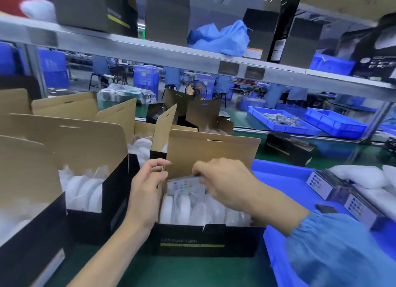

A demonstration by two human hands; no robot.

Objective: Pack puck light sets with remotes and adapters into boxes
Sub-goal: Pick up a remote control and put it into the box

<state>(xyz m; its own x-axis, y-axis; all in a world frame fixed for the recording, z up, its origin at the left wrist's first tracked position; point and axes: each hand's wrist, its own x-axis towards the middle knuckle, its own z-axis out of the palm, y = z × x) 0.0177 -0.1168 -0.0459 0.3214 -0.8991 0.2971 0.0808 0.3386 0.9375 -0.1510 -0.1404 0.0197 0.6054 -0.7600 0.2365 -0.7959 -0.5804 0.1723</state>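
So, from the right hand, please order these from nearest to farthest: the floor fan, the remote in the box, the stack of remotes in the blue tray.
1. remote, in the right hand grip.
2. stack of remotes, in the tray, right.
3. floor fan, far behind.

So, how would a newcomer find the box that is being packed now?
Look along the green table to the row of open black boxes. It is the rightmost one, beside the blue tray. Only this box has both hands in it and a remote on its white lights.
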